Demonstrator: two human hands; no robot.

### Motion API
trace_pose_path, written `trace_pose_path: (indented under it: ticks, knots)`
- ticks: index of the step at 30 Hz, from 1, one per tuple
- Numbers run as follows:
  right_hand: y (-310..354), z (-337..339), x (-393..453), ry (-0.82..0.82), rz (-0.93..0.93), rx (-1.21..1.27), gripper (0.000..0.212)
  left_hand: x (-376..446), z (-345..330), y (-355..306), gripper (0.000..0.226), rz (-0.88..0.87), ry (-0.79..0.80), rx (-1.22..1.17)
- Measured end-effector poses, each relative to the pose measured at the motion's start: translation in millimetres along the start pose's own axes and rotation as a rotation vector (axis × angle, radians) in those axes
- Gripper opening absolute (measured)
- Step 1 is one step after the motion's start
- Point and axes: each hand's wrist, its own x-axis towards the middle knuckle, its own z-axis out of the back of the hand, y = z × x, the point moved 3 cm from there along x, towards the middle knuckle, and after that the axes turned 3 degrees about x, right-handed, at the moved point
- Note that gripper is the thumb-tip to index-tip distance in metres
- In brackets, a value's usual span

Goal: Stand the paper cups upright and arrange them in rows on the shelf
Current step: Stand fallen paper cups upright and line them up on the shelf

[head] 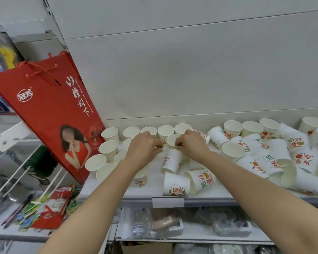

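White paper cup w/ open mouth up (173, 140) stands upright, 2nd row, just in front of back row of upright white cups (165, 130). Right hand (192, 143) pinches its rim; left hand (144, 144), fingers curled, grip unclear. Toppled printed cups (261, 154) lie right of it; right hand nearer.

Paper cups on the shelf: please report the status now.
Left hand and right hand both on upright cup, second row. Left rows standing. Pile of tipped cups waits right; fallen cups lie in front.
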Motion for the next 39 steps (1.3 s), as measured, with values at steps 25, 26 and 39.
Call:
trace_pose_path:
  ticks: [25, 26, 39]
  knots:
    - [-21.3, 33.1, -62.5, 0.212, 0.255, -0.223, 0.033, 11.2, -9.9, -2.8, 0.008, 0.133, 0.266, -0.053]
    - [-20.3, 32.0, -61.6, 0.222, 0.256, -0.236, 0.03, 7.6, -11.4, -3.1, 0.007, 0.137, 0.259, -0.049]
    - [-8.0, 55.2, -73.0, -0.074, 0.108, 0.026, 0.005, -55.0, 7.8, -35.7, 0.028, 0.367, 0.058, -0.245]
